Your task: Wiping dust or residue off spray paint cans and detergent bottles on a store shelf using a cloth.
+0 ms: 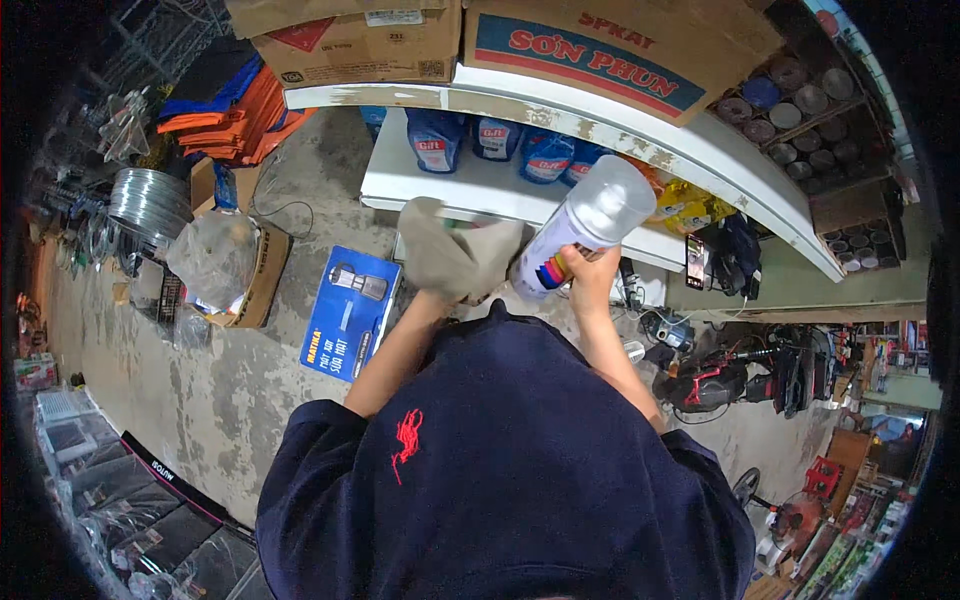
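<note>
Blue box (350, 312) on the floor at left. Next, the person's left hand (433, 298), mostly hidden under a grey-beige cloth (465, 250); it seems to bear the cloth from below, but whether the fingers grip it, cannot tell. Just right of the cloth is the can (555, 248), held up before the white shelf (480, 187); whether cloth and can touch, cannot tell. Can's long axis slants: base low and left toward the cloth, cap (612, 193) up and right. Body pale, whitish, with yellow, red and blue bands; cap clear, slightly cloudy. Right hand (594, 278) is the nearer, clamped round the can, thumb across its front. Hands apart, the can mostly between them.
</note>
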Tool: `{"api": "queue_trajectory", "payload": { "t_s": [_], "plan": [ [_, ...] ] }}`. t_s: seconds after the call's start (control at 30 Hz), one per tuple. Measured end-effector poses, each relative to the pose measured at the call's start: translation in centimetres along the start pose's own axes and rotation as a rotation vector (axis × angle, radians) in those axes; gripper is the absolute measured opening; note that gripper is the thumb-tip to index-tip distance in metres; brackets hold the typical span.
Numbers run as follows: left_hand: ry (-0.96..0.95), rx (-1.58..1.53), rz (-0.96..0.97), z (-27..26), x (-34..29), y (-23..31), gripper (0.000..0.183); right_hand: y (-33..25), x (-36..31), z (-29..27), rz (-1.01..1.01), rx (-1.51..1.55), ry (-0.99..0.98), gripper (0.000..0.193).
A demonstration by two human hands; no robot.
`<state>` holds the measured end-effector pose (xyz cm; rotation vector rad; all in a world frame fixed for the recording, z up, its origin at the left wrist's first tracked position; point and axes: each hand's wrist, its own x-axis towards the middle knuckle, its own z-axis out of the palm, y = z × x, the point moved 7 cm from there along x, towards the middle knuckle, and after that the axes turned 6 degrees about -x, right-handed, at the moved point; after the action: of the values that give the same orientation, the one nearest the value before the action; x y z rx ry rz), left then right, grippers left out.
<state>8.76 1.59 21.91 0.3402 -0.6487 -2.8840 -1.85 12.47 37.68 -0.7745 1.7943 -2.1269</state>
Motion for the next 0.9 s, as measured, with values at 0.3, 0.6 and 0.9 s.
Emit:
{"api": "queue_trajectory", "payload": {
  "t_s": [0.3,0.6,0.9],
  "plan": [
    [-0.049,0.609,-0.041,3.7,2.0,-1.5,0.048,-0.3,-0.6,1.5,0.062,-0.153,-0.041,0.069],
    [-0.183,1.249,0.007,6.9,2.6,0.0,0.048,-3.1,1.3,1.7,0.096,0.230,-0.395,0.063],
    [-0.265,1.857,0.223,11.8,1.4,0.5,0.048,-3.1,0.4,-1.9,-0.160,-0.380,-0.159,0.068]
  ]
}}
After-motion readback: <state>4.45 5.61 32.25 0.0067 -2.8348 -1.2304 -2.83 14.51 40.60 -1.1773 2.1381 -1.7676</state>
